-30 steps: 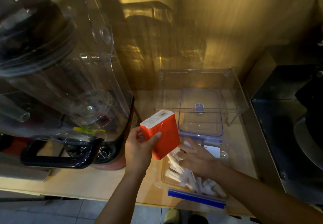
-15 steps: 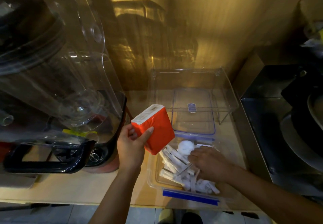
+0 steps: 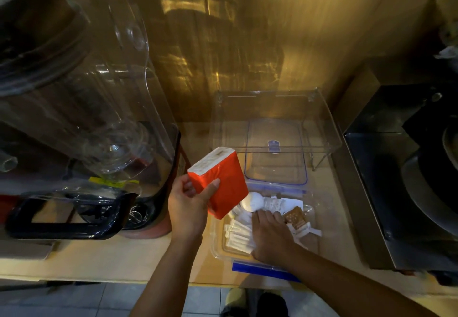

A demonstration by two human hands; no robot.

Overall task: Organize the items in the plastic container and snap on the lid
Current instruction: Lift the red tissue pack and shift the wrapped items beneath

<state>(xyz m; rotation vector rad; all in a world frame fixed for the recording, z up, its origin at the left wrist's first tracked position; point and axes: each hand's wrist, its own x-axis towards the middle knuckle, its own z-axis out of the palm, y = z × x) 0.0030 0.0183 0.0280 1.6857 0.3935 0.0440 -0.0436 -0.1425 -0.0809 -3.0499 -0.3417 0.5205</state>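
Head view: your left hand [image 3: 189,201] is gripping the orange tissue pack [image 3: 221,180] tilted above the plastic container's [image 3: 218,247] left rim. Your right hand [image 3: 269,236] is lying inside it, fingers flat on the white packets [image 3: 239,233] — brown packets [image 3: 295,217] just right. The lid [image 3: 275,158] is lying behind the container, under a clear stand [image 3: 327,123]; the container's front edge is sitting at the counter's [image 3: 111,259] brink.

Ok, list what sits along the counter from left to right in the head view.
Large clear plastic blender jar on its black base → orange paper-wrapped pack held in the left hand → clear plastic container with blue clips, where the right hand rests on white sachets → black metal appliance.
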